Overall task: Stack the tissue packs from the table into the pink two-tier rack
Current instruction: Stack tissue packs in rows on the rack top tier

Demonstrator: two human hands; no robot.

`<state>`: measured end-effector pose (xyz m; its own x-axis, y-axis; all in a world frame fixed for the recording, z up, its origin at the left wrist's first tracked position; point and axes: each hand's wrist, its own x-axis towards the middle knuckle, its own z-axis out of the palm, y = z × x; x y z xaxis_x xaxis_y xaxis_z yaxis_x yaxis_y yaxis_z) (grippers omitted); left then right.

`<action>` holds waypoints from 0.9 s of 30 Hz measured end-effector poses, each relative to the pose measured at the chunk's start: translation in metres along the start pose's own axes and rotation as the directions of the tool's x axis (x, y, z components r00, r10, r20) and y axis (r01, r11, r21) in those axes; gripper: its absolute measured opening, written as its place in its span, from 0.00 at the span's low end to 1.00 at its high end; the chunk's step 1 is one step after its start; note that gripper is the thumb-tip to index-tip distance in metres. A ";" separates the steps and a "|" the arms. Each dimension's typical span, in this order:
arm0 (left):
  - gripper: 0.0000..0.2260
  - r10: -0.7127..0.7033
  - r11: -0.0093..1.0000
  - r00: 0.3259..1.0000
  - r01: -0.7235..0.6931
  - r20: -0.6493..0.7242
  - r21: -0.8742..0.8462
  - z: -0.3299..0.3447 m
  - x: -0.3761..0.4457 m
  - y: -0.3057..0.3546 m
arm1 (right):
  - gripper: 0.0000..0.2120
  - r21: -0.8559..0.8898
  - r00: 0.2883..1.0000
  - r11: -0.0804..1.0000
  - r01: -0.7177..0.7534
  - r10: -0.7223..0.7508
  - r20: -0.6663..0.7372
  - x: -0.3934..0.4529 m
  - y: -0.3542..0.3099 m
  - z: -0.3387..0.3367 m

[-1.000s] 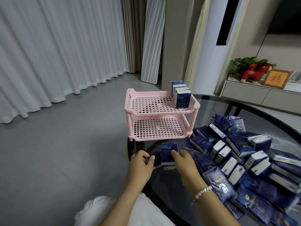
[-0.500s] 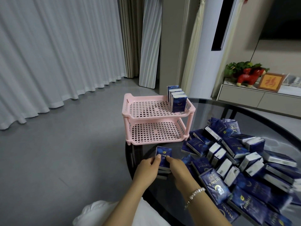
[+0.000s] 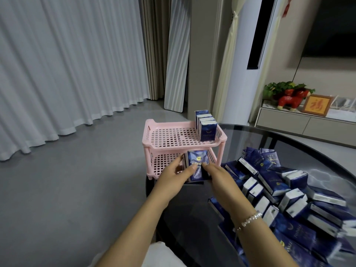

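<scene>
while both hands (image 3: 194, 176) grip glossy blue packs (image 3: 197, 164), gridded pink rack (image 3: 154, 139) stands behind.

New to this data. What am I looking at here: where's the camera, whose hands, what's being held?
No robot: a person's two bare hands, filmed by one wide-angle camera on their head, looking forward and down. The left hand and right hand together hold a small stack of blue packs upright in front of the pink rack, level with its lower tier. The top tier already has a row of packs at its right end. A loose pile lies on the round glass table.
</scene>
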<state>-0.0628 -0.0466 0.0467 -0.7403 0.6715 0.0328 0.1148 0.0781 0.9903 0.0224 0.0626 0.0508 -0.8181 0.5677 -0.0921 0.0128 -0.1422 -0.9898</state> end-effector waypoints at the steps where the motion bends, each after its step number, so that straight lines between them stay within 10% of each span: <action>1: 0.23 0.015 1.000 1.000 -0.015 0.011 -0.004 -0.001 0.006 0.007 | 0.12 -0.023 1.000 0.999 0.030 -0.029 0.010 0.002 -0.009 0.000; 12: 0.28 0.123 0.951 0.990 -0.136 0.063 0.277 -0.010 0.080 0.081 | 0.14 -0.145 0.946 0.950 0.276 -0.242 0.216 0.076 -0.084 -0.011; 17: 0.33 0.129 0.955 0.992 -0.129 0.020 0.268 -0.025 0.136 0.085 | 0.30 -0.339 0.932 0.883 0.326 -0.242 0.268 0.129 -0.115 -0.009; 27: 0.38 -0.003 0.938 0.998 -0.019 0.063 0.346 -0.034 0.206 0.046 | 0.28 -0.905 0.919 0.193 0.379 -0.196 0.343 0.214 -0.117 -0.009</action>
<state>-0.2322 0.0701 0.1038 -0.6973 0.7165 0.0208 0.3508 0.3158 0.8816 -0.1492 0.2082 0.1462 -0.9513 0.2710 0.1467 0.2125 0.9216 -0.3247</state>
